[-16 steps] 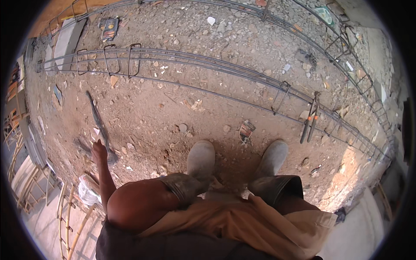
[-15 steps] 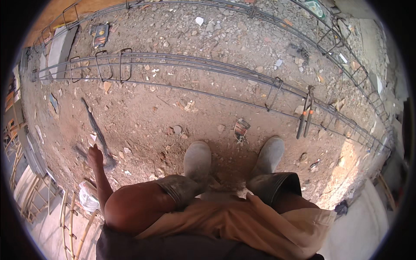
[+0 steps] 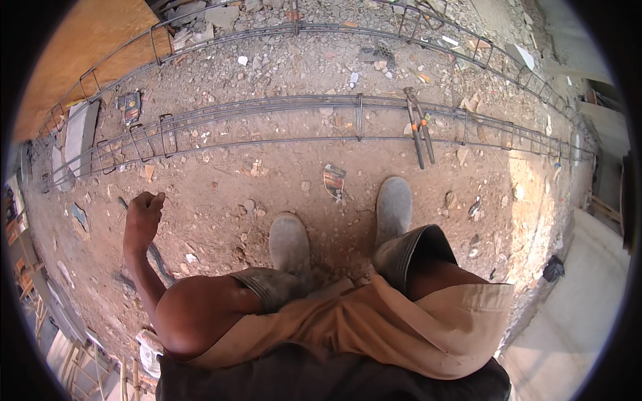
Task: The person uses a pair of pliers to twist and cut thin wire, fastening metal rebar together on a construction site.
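Dark wire bundle (image 3: 159, 260), lying on the rubble-strewn ground (image 3: 294, 155), partly hidden behind the left forearm (image 3: 143, 275). The left hand (image 3: 144, 214) is raised, fingers curled narrow, thumb against the index finger (whether a thin strand is pinched there cannot be told); the right hand is out of view. Judged good practice: grip any strand near its middle, loose ends turned from the skin, and lift it clear without snagging. Counted: wire bundle, one; rebar cages, two, a near cage (image 3: 360, 117) and a far cage (image 3: 295, 27); long-handled nippers (image 3: 416, 137), one pair, lying across the near cage; grey rubber boots (image 3: 289, 239), two; crumpled packet (image 3: 334, 182) ahead of them, one.
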Motion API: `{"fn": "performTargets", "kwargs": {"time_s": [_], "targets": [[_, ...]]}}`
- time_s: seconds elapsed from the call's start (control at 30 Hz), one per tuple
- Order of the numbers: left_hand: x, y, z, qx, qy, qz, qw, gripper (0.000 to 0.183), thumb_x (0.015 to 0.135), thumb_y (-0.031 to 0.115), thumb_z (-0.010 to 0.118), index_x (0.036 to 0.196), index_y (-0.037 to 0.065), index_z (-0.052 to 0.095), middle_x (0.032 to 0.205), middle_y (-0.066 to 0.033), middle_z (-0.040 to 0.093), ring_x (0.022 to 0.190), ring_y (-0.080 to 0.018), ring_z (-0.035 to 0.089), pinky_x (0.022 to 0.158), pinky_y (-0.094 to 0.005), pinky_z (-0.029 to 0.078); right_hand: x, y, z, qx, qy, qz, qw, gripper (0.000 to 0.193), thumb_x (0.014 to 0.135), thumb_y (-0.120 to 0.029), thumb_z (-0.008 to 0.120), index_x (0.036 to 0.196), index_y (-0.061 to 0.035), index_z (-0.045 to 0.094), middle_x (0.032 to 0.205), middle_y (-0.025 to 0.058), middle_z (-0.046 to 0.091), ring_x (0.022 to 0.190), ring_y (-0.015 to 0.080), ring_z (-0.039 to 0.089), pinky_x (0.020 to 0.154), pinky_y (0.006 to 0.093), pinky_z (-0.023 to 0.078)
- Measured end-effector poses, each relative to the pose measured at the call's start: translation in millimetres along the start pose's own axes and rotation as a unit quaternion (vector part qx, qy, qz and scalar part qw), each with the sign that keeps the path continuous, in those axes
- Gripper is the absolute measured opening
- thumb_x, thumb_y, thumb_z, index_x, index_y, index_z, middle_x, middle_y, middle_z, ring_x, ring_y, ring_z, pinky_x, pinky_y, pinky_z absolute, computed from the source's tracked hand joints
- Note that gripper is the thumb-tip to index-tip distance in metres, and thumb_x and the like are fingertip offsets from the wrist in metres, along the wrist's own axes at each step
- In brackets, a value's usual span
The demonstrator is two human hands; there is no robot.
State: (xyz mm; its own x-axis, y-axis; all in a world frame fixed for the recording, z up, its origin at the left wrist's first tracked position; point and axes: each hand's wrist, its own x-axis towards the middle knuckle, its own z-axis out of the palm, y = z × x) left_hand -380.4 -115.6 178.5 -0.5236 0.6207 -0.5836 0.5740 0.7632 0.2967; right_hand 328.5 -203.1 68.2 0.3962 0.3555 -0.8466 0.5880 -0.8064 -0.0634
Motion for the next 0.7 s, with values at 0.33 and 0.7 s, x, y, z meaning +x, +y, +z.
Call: {"fn": "performTargets", "kwargs": {"time_s": [0.33,0.7], "targets": [[-125.2,71.3,-72.1,-0.505,0.025,0.167,0.847,0.022,0.103,0.027,0.048,0.091,0.009,0.053,0.063,0.0019,0.045,0.045,-0.0028,0.029,0.040,-0.0187,0.022,8.6,22.7,-3.0,-0.035,-0.012,-0.035,0.999,0.042,0.093,-0.038,0.063,0.106,0.0023,0.065,0.094,0.0119,0.064,0.084,0.0210,0.059,0.076,0.0325,0.048],[-182.5,162.7,-65.5,-0.277,0.231,0.570,0.738,0.021,0.099,0.026,0.055,0.097,0.006,0.053,0.070,-0.0074,0.057,0.054,-0.0229,0.055,0.049,-0.0356,0.042,-236.2,-291.0,-126.1,0.123,-0.068,-0.615,0.776,0.048,0.097,-0.042,0.054,0.094,0.0026,0.070,0.076,0.0068,0.065,0.069,0.0123,0.059,0.065,0.0270,0.047]]}}
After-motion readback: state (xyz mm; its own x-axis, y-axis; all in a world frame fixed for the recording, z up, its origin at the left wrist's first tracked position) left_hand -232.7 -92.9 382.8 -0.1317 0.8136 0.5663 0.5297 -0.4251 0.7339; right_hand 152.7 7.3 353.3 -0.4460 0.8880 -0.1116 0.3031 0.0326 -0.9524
